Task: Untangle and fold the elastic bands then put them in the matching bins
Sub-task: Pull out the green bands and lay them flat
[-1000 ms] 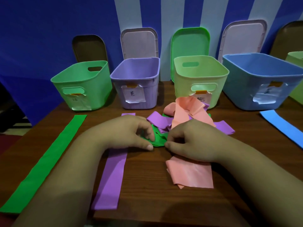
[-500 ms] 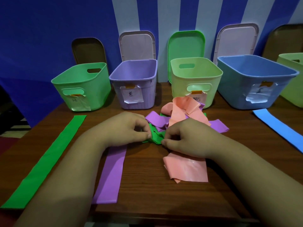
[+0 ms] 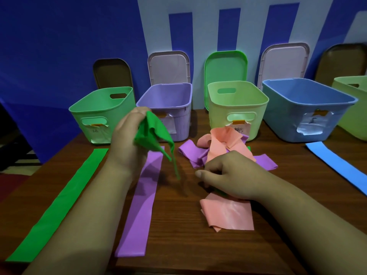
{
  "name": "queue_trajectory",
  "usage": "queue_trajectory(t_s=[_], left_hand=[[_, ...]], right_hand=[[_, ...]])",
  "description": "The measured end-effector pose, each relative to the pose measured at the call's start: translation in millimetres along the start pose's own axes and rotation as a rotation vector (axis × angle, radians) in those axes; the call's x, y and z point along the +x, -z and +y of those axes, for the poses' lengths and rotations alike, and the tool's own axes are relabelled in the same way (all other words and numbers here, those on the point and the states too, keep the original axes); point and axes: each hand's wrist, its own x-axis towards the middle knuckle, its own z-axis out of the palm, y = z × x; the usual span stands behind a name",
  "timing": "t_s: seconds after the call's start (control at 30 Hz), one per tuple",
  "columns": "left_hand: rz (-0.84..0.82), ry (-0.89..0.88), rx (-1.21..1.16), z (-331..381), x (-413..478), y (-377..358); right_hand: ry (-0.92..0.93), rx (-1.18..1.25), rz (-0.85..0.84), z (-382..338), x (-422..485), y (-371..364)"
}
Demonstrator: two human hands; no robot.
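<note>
My left hand point(image 3: 127, 143) is raised above the table, shut on a crumpled green band point(image 3: 153, 133); a thin strand of it hangs down toward the wood. My right hand point(image 3: 232, 175) lies low at the centre with fingers curled over the pink band point(image 3: 226, 213), which runs under it from the tangle of pink and purple bands point(image 3: 190, 151). A sliver of green shows beneath that hand. Along the back stand a green bin point(image 3: 101, 108), a purple bin point(image 3: 164, 105), a lime bin point(image 3: 238, 104) and a blue bin point(image 3: 309, 104), all without lids.
A flat green band point(image 3: 59, 203) lies on the left and a flat purple band point(image 3: 139, 211) beside it. A blue band point(image 3: 337, 167) lies at the right. Lids lean on the striped wall behind the bins. Another lime bin point(image 3: 351, 108) is cut off far right.
My left hand has lifted the green band up and to the left, out of the tangle. My right hand has let go of it and stayed down on the pile.
</note>
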Motion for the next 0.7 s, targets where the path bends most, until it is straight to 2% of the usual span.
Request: queue_trajectory(t_s=[0.1, 0.27, 0.37, 0.47, 0.7], left_hand=[[-0.021, -0.096, 0.351, -4, -3, 2], [-0.268, -0.253, 0.717, -25, -5, 3], [-0.471, -0.249, 0.747, -30, -11, -1], [-0.611, -0.233, 0.793, -32, -16, -3], [-0.687, -0.15, 0.729, -27, -19, -3]], right_hand=[[-0.029, 0.069, 0.011, -1, 0, 0], [-0.039, 0.245, 0.125, -2, -1, 1], [-0.031, 0.294, 0.17, -2, 0, 1], [-0.04, 0.309, 0.141, -1, 0, 0], [-0.116, 0.334, 0.093, -2, 1, 3]])
